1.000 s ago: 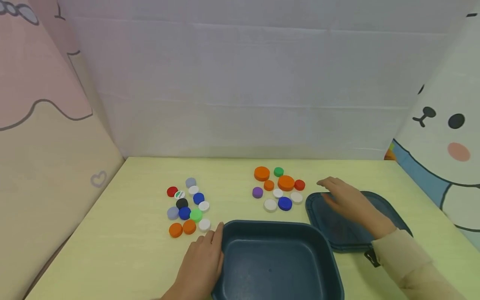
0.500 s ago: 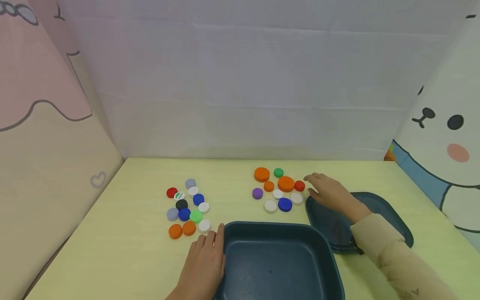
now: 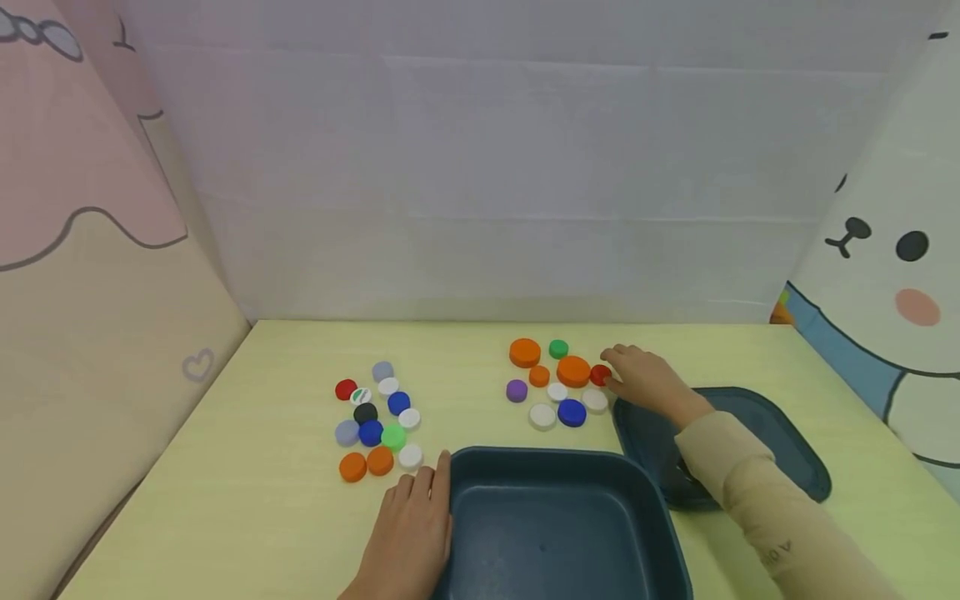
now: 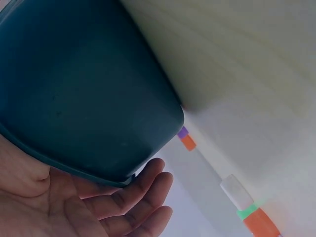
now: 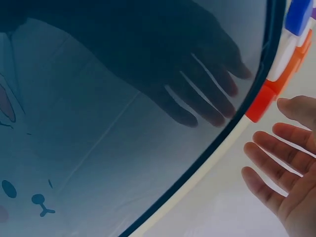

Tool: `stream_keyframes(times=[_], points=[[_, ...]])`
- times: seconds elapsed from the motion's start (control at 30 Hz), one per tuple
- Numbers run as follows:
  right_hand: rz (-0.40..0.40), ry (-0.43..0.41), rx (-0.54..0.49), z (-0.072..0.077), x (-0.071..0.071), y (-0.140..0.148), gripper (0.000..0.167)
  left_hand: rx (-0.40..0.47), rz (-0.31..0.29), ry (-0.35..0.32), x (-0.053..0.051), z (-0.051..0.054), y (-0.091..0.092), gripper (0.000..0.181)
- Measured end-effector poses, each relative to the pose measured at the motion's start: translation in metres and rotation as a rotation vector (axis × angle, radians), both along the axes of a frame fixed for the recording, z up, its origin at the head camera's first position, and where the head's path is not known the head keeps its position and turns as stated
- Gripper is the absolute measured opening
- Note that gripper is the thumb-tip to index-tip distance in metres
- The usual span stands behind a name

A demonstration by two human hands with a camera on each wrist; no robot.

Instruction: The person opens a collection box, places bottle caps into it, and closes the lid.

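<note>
My left hand (image 3: 405, 529) rests along the left side of a dark blue box (image 3: 558, 533), its fingers fairly straight against the rim. In the left wrist view, the box's outer wall covers the thumb. My right hand (image 3: 645, 379) reaches over the left end of a dark blue lid (image 3: 772, 442), fingers spread. Its tips are right by a red bottle cap (image 3: 600, 376) at the edge of the right group of caps. The right wrist view shows a small gap between the thumb and that red cap (image 5: 260, 103); nothing is held.
Around the red cap lie orange caps (image 3: 573, 372), a blue cap (image 3: 572, 413), and white, green and purple ones. A second group on the left includes a black cap (image 3: 365, 414) and a light green cap (image 3: 393, 437). A pale wall (image 3: 480, 208) closes off the table's back.
My right hand has moved left across the lid to the red cap. The left hand stays at the box, and the caps lie as before.
</note>
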State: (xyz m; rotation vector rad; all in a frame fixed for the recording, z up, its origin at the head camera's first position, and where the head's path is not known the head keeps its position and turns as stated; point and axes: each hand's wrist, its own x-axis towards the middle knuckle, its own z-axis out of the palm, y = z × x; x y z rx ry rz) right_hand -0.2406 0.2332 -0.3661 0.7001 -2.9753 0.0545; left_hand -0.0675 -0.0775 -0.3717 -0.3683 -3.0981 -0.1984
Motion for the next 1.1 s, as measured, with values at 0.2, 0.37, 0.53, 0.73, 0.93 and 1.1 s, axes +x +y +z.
stream_keyframes(times=[0.2,0.37,0.53,0.73,0.93,1.1], points=[[-0.01,0.015,0.053,-0.006,-0.006,-0.003,0.035,-0.012,0.008,-0.009,0.0,0.0,0.001,0.061],[-0.02,-0.006,0.074,-0.007,-0.007,-0.007,0.035,-0.006,0.011,-0.015,0.0,0.0,0.001,0.059],[-0.01,0.004,0.08,-0.011,-0.009,-0.007,0.032,-0.003,0.009,0.0,0.0,0.0,0.001,0.058],[-0.004,0.012,0.09,-0.016,-0.011,-0.006,0.031,-0.008,0.006,0.004,0.0,0.0,0.001,0.059],[0.012,0.047,0.104,-0.018,-0.011,-0.004,0.031,0.002,-0.005,0.04,0.0,-0.002,0.0,0.057],[0.022,0.101,0.101,-0.015,-0.01,-0.001,0.03,0.003,-0.007,0.049,0.0,-0.003,-0.001,0.057]])
